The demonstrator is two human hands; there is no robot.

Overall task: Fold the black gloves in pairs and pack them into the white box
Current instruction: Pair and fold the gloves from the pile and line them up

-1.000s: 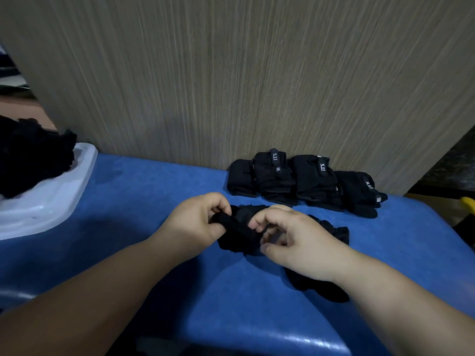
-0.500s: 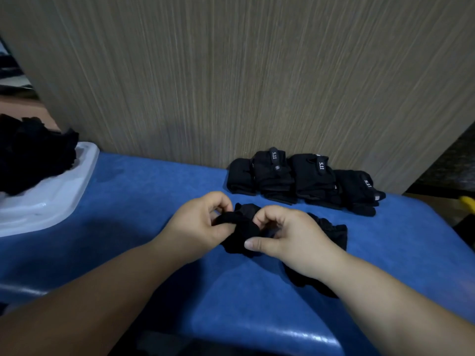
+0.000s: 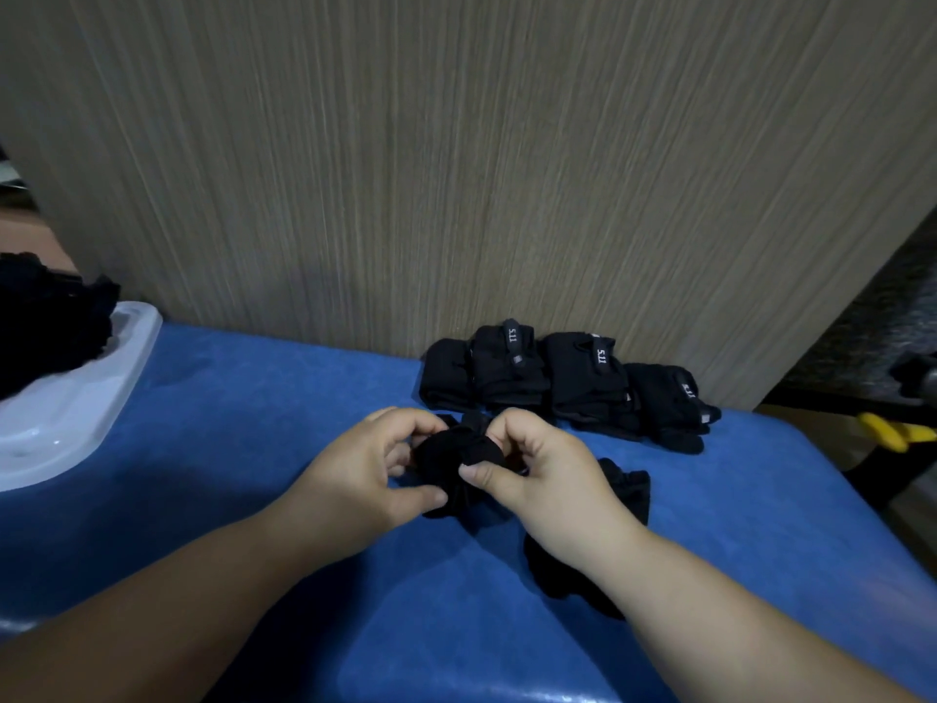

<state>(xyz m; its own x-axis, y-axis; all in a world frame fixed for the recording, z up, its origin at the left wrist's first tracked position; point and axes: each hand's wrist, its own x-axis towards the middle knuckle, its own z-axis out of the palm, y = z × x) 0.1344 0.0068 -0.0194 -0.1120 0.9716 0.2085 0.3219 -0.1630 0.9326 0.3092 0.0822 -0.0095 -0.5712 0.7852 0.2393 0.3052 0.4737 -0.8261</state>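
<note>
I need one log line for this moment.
left hand: grips black gloves | right hand: grips them too | folded bundles: by wall | white box: left edge

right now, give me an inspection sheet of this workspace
surface: blue table
job's things: black glove bunched between both hands; row of folded gloves by the panel; white box at left, loose gloves piled at its far end
clutter: yellow object off the table, right
grippers: left hand and right hand both pinch the glove
cables: nothing seen
surroundings: wood-grain panel behind
</note>
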